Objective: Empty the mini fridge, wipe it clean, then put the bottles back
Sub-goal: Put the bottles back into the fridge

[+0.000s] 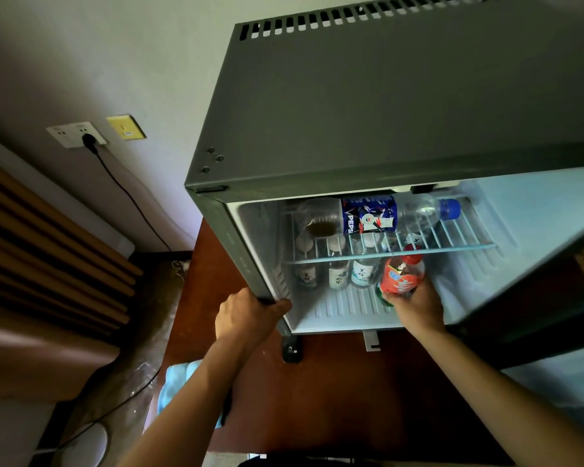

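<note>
Left hand [250,316]: curled over the lower left front corner of the mini fridge [385,106], thumb lying along the inner edge of the frame, holding that corner.
Right hand [418,306]: wrapped round the lower part of an orange-labelled bottle [402,273], gripping it from below at the front of the fridge's lower compartment.
Orange-labelled bottle: tilted, its red cap up against the underside of the wire shelf [385,254], just above the right hand; dark drink shows through near the neck.
Pepsi bottle [378,215]: lying on its side on the wire shelf, above and beyond the right hand, blue cap pointing away to that hand's right; mostly clear, a little dark liquid at its base end.
Small bottles [339,276]: a row of clear ones with pale labels standing at the back of the lower compartment, beyond and between the two hands; more stand further back, their number hard to tell through the shelf.
Fridge door [536,281]: swung open, to the right of the right hand.
Counter [334,399]: dark reddish wood carrying the fridge, under both forearms.
Blue cloth [177,385]: on the counter's left edge, beside the left forearm and partly hidden by it.
Wall socket [76,134]: far to the left of the left hand, a black plug in it, its cable running down to the floor.
</note>
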### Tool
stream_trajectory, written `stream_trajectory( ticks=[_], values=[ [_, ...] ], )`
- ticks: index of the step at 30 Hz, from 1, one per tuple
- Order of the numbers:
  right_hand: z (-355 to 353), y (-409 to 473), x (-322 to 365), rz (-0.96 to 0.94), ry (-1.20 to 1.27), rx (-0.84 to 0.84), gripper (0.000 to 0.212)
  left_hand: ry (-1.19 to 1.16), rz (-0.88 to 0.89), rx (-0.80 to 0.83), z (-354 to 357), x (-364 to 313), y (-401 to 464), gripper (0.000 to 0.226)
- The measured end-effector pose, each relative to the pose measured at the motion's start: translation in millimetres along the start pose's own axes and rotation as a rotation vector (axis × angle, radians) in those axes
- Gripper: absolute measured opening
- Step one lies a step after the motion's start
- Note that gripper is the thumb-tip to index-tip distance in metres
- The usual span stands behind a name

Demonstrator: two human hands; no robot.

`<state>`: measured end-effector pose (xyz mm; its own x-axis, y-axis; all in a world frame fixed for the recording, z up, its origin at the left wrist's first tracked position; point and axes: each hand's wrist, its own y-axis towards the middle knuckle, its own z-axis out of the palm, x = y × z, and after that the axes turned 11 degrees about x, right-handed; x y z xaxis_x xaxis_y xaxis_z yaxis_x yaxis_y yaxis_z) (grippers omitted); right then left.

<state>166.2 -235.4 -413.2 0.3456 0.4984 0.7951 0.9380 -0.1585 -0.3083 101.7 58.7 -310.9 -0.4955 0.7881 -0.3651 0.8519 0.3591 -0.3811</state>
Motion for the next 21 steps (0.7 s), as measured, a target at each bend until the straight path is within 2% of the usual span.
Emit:
stream_trajectory(
  ticks=[14,21],
  values=[
    [-2,35,13,0.037,-0.032,0.039,0.070,0.029,0.014,0.019,1,2,2,0.058],
    [-4,39,24,0.028,-0.070,0.050,0.047,0.024,0.015,0.019,1,2,2,0.059]
  ],
)
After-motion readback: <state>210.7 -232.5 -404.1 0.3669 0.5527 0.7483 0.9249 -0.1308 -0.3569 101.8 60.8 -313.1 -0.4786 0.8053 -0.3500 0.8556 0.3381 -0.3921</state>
